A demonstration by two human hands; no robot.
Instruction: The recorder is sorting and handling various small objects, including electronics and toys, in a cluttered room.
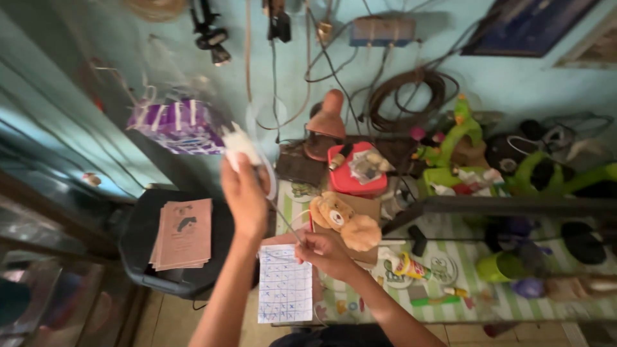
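Note:
My left hand (244, 193) is raised above the table's left end, closed on a small white object (239, 144) with a thin pale cord (273, 186) looping down from it. My right hand (326, 252) is lower, over the table's front left, pinching the cord's lower stretch between its fingers. Just under the hands lies a white sheet (285, 283) with a grid of blue marks. A tan teddy bear (340, 218) lies on brown card right of my right hand.
The striped table (514, 302) carries a red box (355, 172), a glue tube (407, 266), green plastic toys (459, 151) and a brown desk lamp (326, 122). Left stands a black stool (144, 257) bearing pink booklets (183, 232). Cables and a purple bag (177, 125) hang on the blue wall.

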